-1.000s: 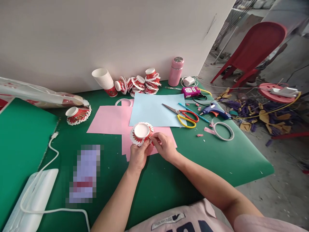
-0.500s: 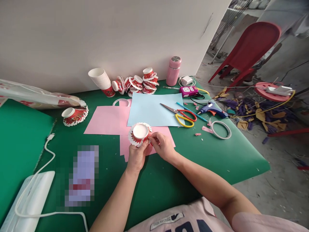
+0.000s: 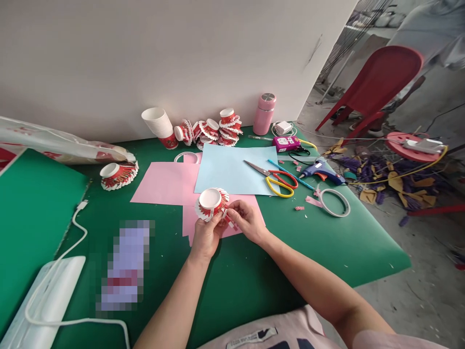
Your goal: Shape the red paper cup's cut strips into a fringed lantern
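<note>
My left hand (image 3: 206, 236) grips a red and white paper cup (image 3: 210, 198) from below. The cup's base faces up, and its side is cut into strips that fan out around it. At the cup's right edge, my right hand (image 3: 246, 220) pinches one of the cut strips between thumb and fingers. Beneath the cup lie pink paper sheets (image 3: 165, 184) and a light blue sheet (image 3: 225, 167). Scissors (image 3: 276, 179) with red and yellow handles rest on the blue sheet's right edge.
A stack of paper cups (image 3: 159, 125), several fanned cups (image 3: 209, 130) and a pink flask (image 3: 265, 114) stand along the wall. On the right lie a blue glue gun (image 3: 321, 170) and a tape roll (image 3: 334, 202). Another fanned cup (image 3: 119, 174) sits at left.
The view has shifted slightly, so the table things appear a little lower and further right. My right fingers have drawn a strip outward from the cup; the left hand keeps its grip.
</note>
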The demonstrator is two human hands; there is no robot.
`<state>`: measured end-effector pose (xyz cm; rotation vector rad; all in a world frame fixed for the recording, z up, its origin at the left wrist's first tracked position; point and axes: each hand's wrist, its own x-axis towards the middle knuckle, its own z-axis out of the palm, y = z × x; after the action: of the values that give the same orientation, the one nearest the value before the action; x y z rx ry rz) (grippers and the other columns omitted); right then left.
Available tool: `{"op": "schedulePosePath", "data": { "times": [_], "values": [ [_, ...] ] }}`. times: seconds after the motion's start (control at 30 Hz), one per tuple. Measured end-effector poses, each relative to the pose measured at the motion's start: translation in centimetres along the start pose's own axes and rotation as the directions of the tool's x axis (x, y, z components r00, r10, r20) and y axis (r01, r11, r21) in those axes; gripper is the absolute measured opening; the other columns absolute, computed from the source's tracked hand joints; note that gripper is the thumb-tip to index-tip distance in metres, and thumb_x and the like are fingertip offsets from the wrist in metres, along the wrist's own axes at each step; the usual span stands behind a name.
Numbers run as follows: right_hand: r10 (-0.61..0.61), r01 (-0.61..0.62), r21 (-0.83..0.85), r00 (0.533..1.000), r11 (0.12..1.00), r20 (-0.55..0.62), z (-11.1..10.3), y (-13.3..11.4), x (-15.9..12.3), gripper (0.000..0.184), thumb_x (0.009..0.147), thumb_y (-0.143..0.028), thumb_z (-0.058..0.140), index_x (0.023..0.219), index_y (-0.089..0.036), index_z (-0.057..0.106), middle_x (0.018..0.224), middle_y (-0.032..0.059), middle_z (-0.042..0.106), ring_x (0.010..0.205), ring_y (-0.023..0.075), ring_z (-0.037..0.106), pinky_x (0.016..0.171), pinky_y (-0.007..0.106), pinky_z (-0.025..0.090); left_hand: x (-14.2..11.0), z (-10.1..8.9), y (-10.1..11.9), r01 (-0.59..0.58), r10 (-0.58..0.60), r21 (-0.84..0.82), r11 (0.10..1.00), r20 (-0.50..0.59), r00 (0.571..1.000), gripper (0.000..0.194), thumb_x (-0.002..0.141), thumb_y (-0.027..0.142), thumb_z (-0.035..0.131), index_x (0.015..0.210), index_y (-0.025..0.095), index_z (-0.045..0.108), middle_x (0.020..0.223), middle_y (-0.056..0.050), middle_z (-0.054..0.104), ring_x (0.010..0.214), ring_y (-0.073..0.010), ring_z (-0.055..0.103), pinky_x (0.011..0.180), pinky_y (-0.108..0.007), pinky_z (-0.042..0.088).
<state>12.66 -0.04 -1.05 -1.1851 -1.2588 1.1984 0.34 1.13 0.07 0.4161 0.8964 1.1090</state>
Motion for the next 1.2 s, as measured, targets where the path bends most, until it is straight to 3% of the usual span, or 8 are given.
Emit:
{"op": "schedulePosePath", "data": {
  "times": [0.1,0.3,0.43,0.7,0.97,1.2],
  "values": [
    [-0.037,0.038,-0.030,0.998,0.999,0.052,-0.17,-0.16,-0.16,0.029,0.083,-0.045,0.055,0.086,-0.017,0.054,0.066,-0.0007,0.057,0.051,0.0088,0.051,0.046,0.022,0.043,0.03,-0.02,0.08,0.001,-0.001,0.002,1.000,0.015,1.000,0.028,0.055,0.020,0.080,0.080,0.016,0.069,0.073,-0.002,0.069,0.066,-0.0135,0.060,0.059,-0.026,0.047],
    [-0.280,0.279,-0.215,0.960,0.936,0.025,-0.21,0.55,-0.10,0.016,0.082,-0.034,0.059,0.086,-0.019,0.062,0.081,0.0049,0.058,0.067,0.0133,0.055,0.053,0.025,0.045,0.13,-0.26,0.04,-0.013,0.014,-0.009,1.000,0.050,0.999,0.022,0.058,0.020,0.078,0.078,0.018,0.070,0.073,0.000,0.068,0.067,-0.0129,0.061,0.062,-0.026,0.047],
    [-0.339,0.332,-0.268,0.941,0.905,0.020,-0.18,0.62,-0.07,0.012,0.083,-0.030,0.057,0.081,-0.020,0.064,0.084,0.0058,0.059,0.070,0.0136,0.056,0.054,0.025,0.045,0.14,-0.35,-0.05,-0.017,0.017,-0.004,1.000,0.067,0.998,0.025,0.060,0.020,0.077,0.084,0.019,0.070,0.080,0.000,0.070,0.072,-0.0139,0.063,0.067,-0.027,0.048],
    [-0.281,0.260,-0.301,0.959,0.918,-0.027,0.22,0.51,-0.25,0.010,0.083,-0.025,0.054,0.079,-0.018,0.058,0.074,0.0040,0.062,0.059,0.0121,0.051,0.052,0.025,0.042,0.20,-0.45,-0.28,-0.041,0.040,0.013,0.999,0.098,0.994,0.023,0.061,0.021,0.077,0.083,0.018,0.070,0.082,-0.002,0.071,0.077,-0.0168,0.064,0.073,-0.031,0.049],
    [-0.257,0.226,-0.322,0.965,0.919,-0.057,0.54,0.73,-0.34,0.011,0.083,-0.027,0.053,0.078,-0.018,0.056,0.073,0.0038,0.063,0.056,0.0111,0.049,0.051,0.024,0.042,0.08,-0.25,-0.19,-0.033,0.031,0.018,0.999,0.093,0.995,0.024,0.059,0.021,0.078,0.081,0.019,0.071,0.079,0.000,0.070,0.074,-0.0142,0.064,0.073,-0.029,0.048],
    [-0.156,0.144,-0.174,0.986,0.974,-0.058,0.76,0.35,-0.37,0.014,0.083,-0.031,0.053,0.077,-0.019,0.052,0.069,0.0010,0.060,0.053,0.0103,0.051,0.049,0.024,0.044,0.02,-0.17,-0.14,-0.028,0.026,0.033,0.999,0.076,0.997,0.023,0.058,0.020,0.077,0.080,0.018,0.069,0.079,-0.002,0.070,0.077,-0.0166,0.063,0.073,-0.030,0.048]
  ]
}}
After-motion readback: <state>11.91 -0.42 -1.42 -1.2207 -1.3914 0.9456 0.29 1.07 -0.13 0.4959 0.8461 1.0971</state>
